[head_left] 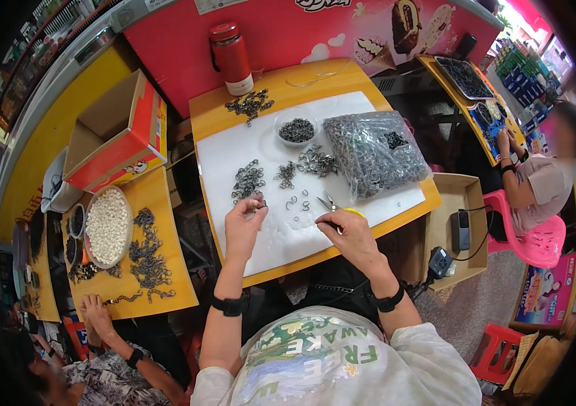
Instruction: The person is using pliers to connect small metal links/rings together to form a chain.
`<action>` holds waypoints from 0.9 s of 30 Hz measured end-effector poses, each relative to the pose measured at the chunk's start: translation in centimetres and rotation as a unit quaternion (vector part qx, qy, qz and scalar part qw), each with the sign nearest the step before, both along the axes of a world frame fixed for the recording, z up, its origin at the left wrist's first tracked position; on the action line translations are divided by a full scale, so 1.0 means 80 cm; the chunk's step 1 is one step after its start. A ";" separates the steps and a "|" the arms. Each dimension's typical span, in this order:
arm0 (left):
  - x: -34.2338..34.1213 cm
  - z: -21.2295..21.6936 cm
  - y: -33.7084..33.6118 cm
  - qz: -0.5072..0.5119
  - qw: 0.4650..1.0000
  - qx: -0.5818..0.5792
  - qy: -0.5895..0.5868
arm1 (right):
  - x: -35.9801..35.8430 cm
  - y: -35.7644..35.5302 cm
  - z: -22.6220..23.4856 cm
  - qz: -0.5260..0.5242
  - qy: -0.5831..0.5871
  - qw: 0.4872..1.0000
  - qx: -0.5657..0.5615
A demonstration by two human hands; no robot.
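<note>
My left hand (pixel 243 222) is closed in a pinch on a small dark metal link (pixel 264 204), just below a pile of joined dark links (pixel 249 180). My right hand (pixel 352 238) has its thumb and fingers pressed together over the white sheet; whatever is between them is too small to make out. Right behind it are pliers (pixel 328 201) with yellow handles, partly hidden by the hand. Several loose open rings (pixel 293 201) lie between my hands. Beyond them are more link piles (pixel 316 161) and a clear bowl (pixel 296 127) of dark rings.
A large clear bag (pixel 374 157) of rings covers the table's right side. At the back stands a red flask (pixel 231 59). An open carton (pixel 460 223) sits right of the table. Co-workers sit at side tables; the left one bears a tub of white pieces (pixel 108 227).
</note>
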State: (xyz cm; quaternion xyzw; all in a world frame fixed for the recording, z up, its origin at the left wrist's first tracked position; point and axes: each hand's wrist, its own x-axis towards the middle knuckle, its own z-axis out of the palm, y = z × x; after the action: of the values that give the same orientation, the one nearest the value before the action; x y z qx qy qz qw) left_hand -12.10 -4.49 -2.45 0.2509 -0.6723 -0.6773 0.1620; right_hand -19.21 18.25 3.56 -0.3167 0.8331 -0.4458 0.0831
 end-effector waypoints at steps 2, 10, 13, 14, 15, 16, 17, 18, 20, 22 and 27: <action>0.015 0.036 0.010 -0.029 0.990 0.133 0.029 | 0.003 -0.004 -0.003 0.012 -0.046 0.999 -0.023; 0.068 0.077 0.030 -0.087 0.905 0.410 0.071 | 0.024 -0.040 0.001 0.073 -0.239 0.960 -0.129; 0.074 0.071 0.038 -0.099 0.900 0.419 0.067 | 0.030 -0.046 0.000 0.081 -0.268 0.947 -0.156; 0.075 0.070 0.041 -0.107 0.897 0.423 0.063 | 0.033 -0.048 0.000 0.086 -0.277 0.942 -0.166; 0.077 0.065 0.044 -0.111 0.900 0.417 0.061 | 0.038 -0.050 -0.004 0.087 -0.330 0.919 -0.196; 0.080 0.060 0.046 -0.115 0.899 0.418 0.061 | 0.040 -0.049 -0.004 0.084 -0.328 0.920 -0.196; 0.083 0.054 0.046 -0.116 0.905 0.405 0.057 | 0.041 -0.048 -0.003 0.081 -0.296 0.938 -0.161; 0.086 0.051 0.047 -0.118 0.911 0.392 0.053 | 0.042 -0.046 -0.002 0.077 -0.265 0.953 -0.125; 0.088 0.051 0.055 -0.111 0.923 0.367 0.037 | 0.046 -0.043 0.005 0.067 -0.227 0.966 -0.101; 0.089 0.050 0.064 -0.080 0.975 0.205 0.011 | 0.051 -0.040 0.002 0.070 -0.101 0.989 -0.079; 0.088 0.046 0.068 -0.069 0.984 0.162 0.010 | 0.049 -0.037 -0.001 0.083 -0.044 0.993 -0.069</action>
State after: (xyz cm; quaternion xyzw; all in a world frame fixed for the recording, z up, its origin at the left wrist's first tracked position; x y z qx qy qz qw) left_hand -5.04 0.97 1.20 0.2198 -0.5677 -0.7894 0.0791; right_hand -15.32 15.30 3.51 -0.3696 0.7668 -0.5073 0.1342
